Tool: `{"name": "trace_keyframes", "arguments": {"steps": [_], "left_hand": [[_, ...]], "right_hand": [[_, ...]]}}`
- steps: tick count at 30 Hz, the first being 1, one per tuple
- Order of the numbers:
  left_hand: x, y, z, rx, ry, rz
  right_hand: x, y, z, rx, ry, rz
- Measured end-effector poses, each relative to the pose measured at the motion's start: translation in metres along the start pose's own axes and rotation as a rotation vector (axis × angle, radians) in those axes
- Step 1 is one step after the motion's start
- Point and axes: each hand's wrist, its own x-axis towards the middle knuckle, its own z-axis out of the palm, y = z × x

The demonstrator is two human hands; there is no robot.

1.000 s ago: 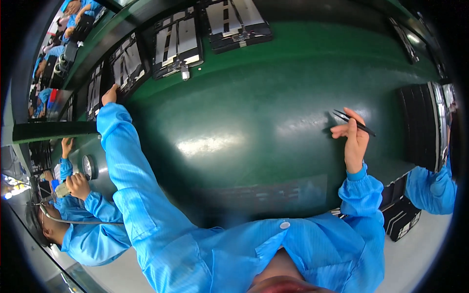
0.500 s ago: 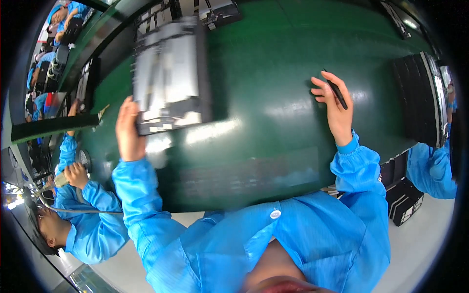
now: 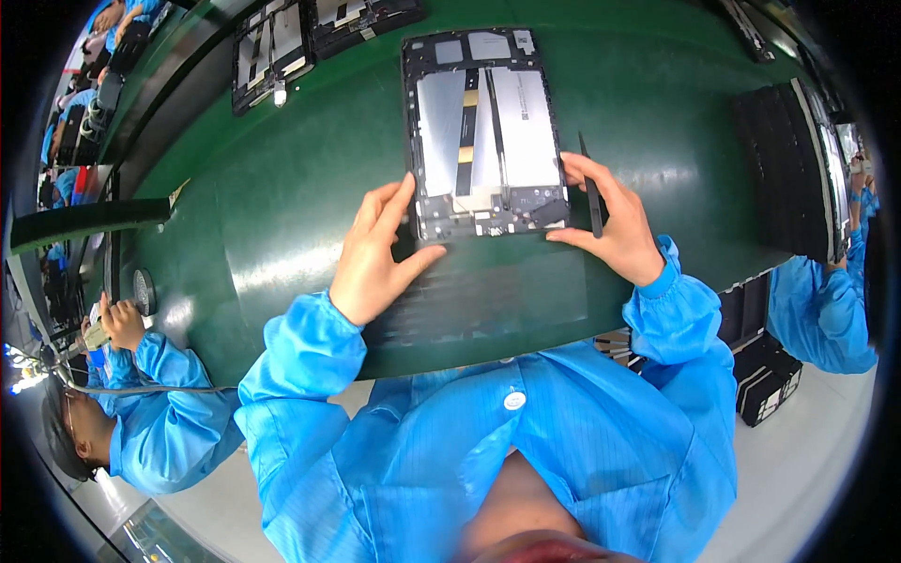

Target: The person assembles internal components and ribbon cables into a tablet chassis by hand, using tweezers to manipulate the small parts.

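The opened tablet lies flat on the green tabletop, in the middle of it and just in front of me, with its back cover off, so the silver plates, the flat cables and the dark board at its near end are all visible. I judge that the work on it is only at the beginning: the device is placed and steadied, but I see no part lifted out and no cable loose, so the real work inside is not yet done. My left hand is open, the fingers spread and a little bent; the fingertips touch the near left corner of the tablet and the thumb lies along its near edge, so I press and hold rather than grip it. My right hand rests at the near right corner; the forefinger touches the frame there. This hand is half closed around a thin black tool, like tweezers or a pry stick, which lies between the fingers and points toward the far edge of the tabletop, beside the right side of the tablet. More opened tablets lie at the far left corner, and a dark stack of trays stands at the right edge.
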Motion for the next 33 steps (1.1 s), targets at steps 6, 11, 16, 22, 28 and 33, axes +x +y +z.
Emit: {"name": "trace_keyframes", "arguments": {"steps": [6, 11, 16, 22, 28, 33], "left_hand": [[-0.004, 0.013, 0.019, -0.001, 0.135, -0.023], [-0.003, 0.010, 0.024, -0.010, 0.114, -0.011], [-0.007, 0.016, 0.030, -0.033, 0.104, -0.023], [0.007, 0.037, 0.008, 0.039, 0.209, 0.116], [0.029, 0.051, 0.026, 0.306, 0.290, 0.428], [0.020, 0.055, 0.037, 0.207, 0.279, 0.350]], "right_hand": [[-0.007, -0.005, 0.001, 0.121, 0.082, 0.040], [-0.009, -0.006, -0.003, 0.101, 0.045, 0.035], [-0.010, 0.000, -0.007, 0.116, 0.040, 0.034], [-0.001, -0.023, -0.007, 0.220, 0.221, -0.102], [0.023, -0.045, 0.036, 0.058, 0.116, -0.246], [0.020, -0.041, 0.029, 0.154, 0.032, -0.224]]}}
